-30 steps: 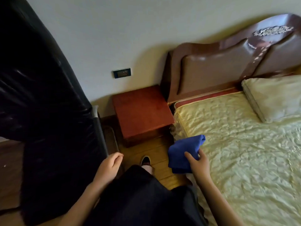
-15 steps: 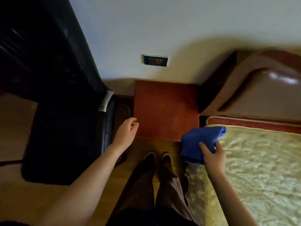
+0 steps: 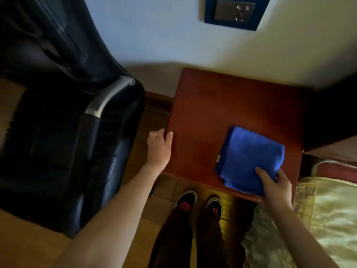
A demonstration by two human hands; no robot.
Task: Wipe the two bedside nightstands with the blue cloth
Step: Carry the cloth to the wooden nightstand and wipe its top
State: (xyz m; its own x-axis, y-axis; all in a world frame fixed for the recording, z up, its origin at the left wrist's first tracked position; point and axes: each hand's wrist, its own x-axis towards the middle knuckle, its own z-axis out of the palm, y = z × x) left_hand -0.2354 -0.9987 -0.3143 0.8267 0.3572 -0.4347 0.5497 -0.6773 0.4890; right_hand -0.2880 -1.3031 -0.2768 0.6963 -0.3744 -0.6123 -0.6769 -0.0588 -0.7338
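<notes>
Just blue cloth (image 3: 251, 157) on nightstand (image 3: 222, 105)

**Dim corner of a bedroom, seen from above**

A pale wall (image 3: 154, 35) fills the top of the view, cool and bluish at left and warmer cream toward the right, with a dark-framed socket plate (image 3: 234, 11) set into it. A black leather armchair (image 3: 58, 122) with a silver metal armrest strip (image 3: 110, 97) stands against the left side, glossy where the light catches it. Wood-toned flooring (image 3: 29, 244) runs beneath, with a brown skirting board (image 3: 158, 97) at the foot of the wall. At right, the corner of a bed (image 3: 328, 209) shows a crinkled yellow-gold cover, a red band edging it near the top. Deep shadow lies between the wall and the bed.
</notes>
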